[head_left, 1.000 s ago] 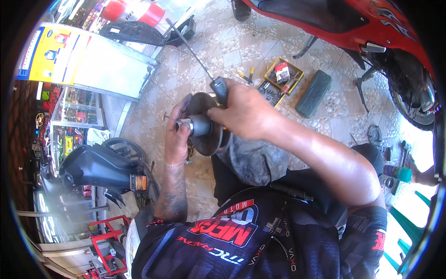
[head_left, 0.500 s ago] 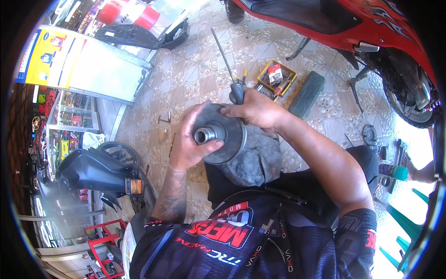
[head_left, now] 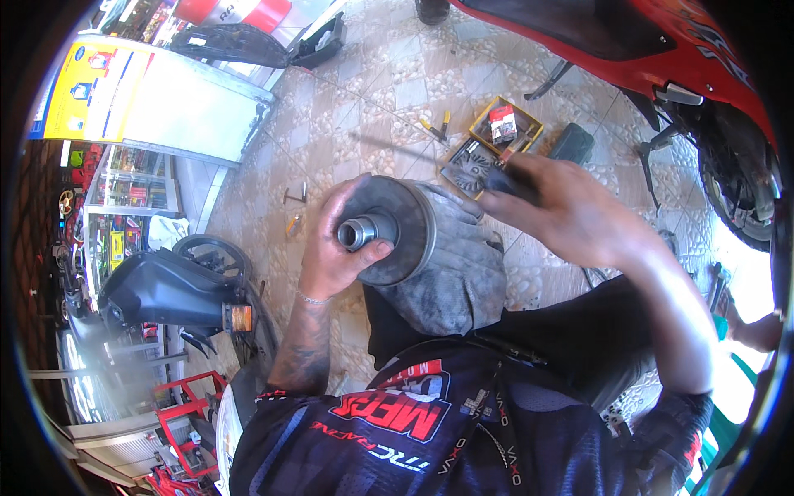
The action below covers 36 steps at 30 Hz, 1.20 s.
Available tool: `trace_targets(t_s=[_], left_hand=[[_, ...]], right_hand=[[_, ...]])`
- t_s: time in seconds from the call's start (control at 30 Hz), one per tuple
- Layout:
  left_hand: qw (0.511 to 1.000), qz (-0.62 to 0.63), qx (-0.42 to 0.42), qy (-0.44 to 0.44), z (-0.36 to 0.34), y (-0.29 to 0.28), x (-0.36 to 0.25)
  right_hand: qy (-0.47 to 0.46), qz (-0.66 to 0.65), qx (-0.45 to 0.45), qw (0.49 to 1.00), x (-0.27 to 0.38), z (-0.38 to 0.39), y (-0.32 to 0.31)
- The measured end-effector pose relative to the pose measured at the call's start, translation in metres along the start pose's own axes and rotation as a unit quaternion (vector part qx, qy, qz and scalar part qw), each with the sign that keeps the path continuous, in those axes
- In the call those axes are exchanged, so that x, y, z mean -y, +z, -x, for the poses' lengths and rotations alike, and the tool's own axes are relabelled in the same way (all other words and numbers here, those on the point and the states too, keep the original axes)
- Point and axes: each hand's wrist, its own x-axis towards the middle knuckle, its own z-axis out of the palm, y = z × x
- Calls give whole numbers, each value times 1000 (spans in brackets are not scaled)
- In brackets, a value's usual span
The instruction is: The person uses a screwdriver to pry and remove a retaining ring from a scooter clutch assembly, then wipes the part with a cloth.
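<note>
My left hand (head_left: 329, 248) grips a round grey metal pulley disc (head_left: 409, 240) by its edge, with the thumb beside the short hollow hub (head_left: 357, 234). Under the disc, a stained grey cloth (head_left: 451, 289) lies over my lap. My right hand (head_left: 571, 207) is off to the right of the disc, smeared by motion. Its fingers are closed around the dark handle of a screwdriver (head_left: 513, 183), whose long blurred shaft points up and left, apart from the disc.
On the tiled floor ahead are a yellow-rimmed tray (head_left: 536, 136) with a red box (head_left: 502, 124), yellow-handled pliers (head_left: 436, 128) and a green case (head_left: 572, 145). A T-shaped tool (head_left: 295, 196) lies left. A red motorcycle (head_left: 612, 45) stands right; dark scooter bodywork (head_left: 165, 289) is at left.
My right hand has moved right, away from the disc, taking the screwdriver along. The left hand keeps its grip on the disc, almost in place.
</note>
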Motion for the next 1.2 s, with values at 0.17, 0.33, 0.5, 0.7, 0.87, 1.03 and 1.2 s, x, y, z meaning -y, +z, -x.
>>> trace_targets(t_s=[0.17, 0.33, 0.5, 0.7, 0.87, 1.03, 1.2], left_hand=[[997, -73, 10, 11, -6, -1, 0], [995, -93, 18, 18, -11, 4, -8], [991, -132, 7, 35, -9, 7, -16], [997, -71, -12, 11, -7, 10, -19], [987, -145, -20, 61, -7, 12, -33], [973, -205, -11, 109, -11, 20, -57], [955, -267, 20, 124, -12, 30, -78]], right_hand=[[47, -32, 106, 993, 10, 42, -40], [44, 41, 99, 993, 15, 56, -43], [-41, 113, 16, 993, 19, 62, -27], [-47, 89, 20, 995, 4, 50, -30], [-29, 88, 41, 995, -4, 48, -32], [-82, 53, -59, 993, -3, 45, -32], [-74, 75, -10, 994, -2, 49, -40]])
